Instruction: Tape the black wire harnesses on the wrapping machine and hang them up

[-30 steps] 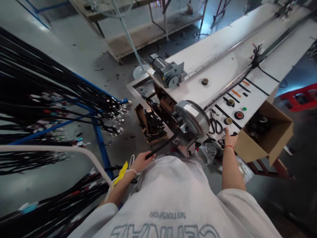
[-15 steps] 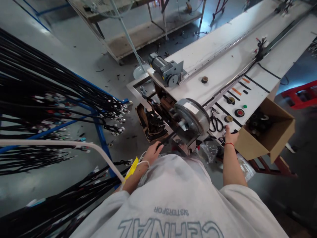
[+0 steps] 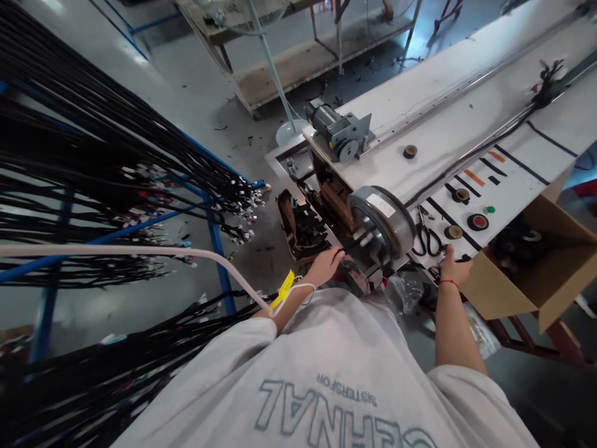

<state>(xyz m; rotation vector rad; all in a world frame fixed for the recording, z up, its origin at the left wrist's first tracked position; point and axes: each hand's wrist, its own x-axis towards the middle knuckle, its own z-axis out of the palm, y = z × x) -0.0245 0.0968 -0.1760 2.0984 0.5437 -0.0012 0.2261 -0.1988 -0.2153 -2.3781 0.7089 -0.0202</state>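
My left hand is closed on a dark cable, a thin black length that leads into a round grey wheel unit at the bench's near end. A yellow tag and a white loop hang at my left wrist. My right hand grips the near edge of the white bench, thumb on top, other fingers partly hidden. Just beyond that thumb lies a tape roll. Black-handled scissors rest left of it. A red button and a green button are farther right.
A motor is mounted at the bench's left end. Bundles of black cables hang on a blue rack at left. An open cardboard box holds dark items at right. Another scrap box sits below the bench.
My view has swung left, so the scene shifts right in the picture. My left hand, still on the cable, has come closer to the wheel unit. My right hand stays at the bench edge.
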